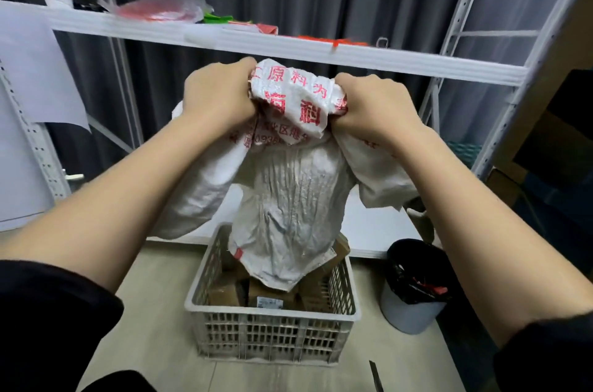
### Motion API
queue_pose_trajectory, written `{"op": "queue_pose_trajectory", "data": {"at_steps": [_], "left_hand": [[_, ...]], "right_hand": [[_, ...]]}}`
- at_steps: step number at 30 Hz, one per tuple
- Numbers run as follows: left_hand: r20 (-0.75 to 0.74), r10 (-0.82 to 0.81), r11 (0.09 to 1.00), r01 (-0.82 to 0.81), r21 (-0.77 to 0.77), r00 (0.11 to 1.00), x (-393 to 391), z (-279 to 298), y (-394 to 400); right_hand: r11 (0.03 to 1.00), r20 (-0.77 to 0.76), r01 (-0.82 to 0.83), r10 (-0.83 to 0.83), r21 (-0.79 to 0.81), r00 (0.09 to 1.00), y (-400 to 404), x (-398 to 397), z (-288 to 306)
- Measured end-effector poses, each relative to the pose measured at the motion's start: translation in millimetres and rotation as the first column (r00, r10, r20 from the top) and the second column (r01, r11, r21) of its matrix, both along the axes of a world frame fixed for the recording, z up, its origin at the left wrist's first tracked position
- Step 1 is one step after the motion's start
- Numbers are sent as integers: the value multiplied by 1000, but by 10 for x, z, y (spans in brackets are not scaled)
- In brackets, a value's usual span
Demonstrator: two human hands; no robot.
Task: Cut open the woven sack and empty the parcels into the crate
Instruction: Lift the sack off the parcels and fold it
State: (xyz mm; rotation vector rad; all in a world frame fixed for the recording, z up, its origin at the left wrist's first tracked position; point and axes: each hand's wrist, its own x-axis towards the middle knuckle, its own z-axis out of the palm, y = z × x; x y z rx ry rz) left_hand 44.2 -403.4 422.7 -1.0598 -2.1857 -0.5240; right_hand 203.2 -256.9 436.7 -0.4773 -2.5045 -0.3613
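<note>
left hand (218, 96), right hand (375, 106): raised, fingers clenching sack (288, 199) | over crate (272, 311)

Sack (282, 199) above crate (272, 311), bin (414, 311) right

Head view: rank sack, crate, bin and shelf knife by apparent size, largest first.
1. sack, held up by the left hand and right hand
2. crate, close to the sack; the sack hangs nearer the camera, so this order is unsure
3. bin
4. knife, smallest

floor (154, 279), crate (272, 337), bin (414, 311) (black-lined)
</note>
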Motion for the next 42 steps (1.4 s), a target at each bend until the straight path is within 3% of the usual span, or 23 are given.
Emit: {"op": "queue_pose_trajectory", "data": {"at_steps": [5,8,11,13,16,19,21,27,33,42], "left_hand": [[-26,38,998,-37,43,999,-7,1,-54],[-19,27,999,-27,-21,999,-64,-100,-47],[-5,20,1000,-20,0,1000,-63,-123,-55],[0,28,997,-28,77,1000,-101,-88,-19],[73,54,995,-47,-86,996,-170,-164,16],[41,34,999,-34,2,999,-257,-230,28],[29,40,999,-39,-34,999,-245,-294,3],[-73,33,991,-23,135,997,-302,-224,-20],[-130,34,993,-19,114,991,-296,-253,-31],[-51,8,988,0,157,999,-121,-182,-59]], "right_hand": [[1000,-29,-4,4,19,1000,-8,-76,-36],[999,22,-13,14,-48,1000,30,-119,-195],[996,-39,-20,17,-92,999,67,-114,-220],[998,-119,-32,26,-45,993,110,-194,-177],[999,53,-37,36,19,998,132,-330,-217],[997,-71,-60,64,50,995,242,-406,-265],[995,-75,-60,66,74,995,217,-409,-309],[971,-267,-60,122,230,956,239,-461,-281],[948,-309,8,96,319,946,246,-472,-359],[942,-305,-17,125,334,944,235,-261,-210]]}}
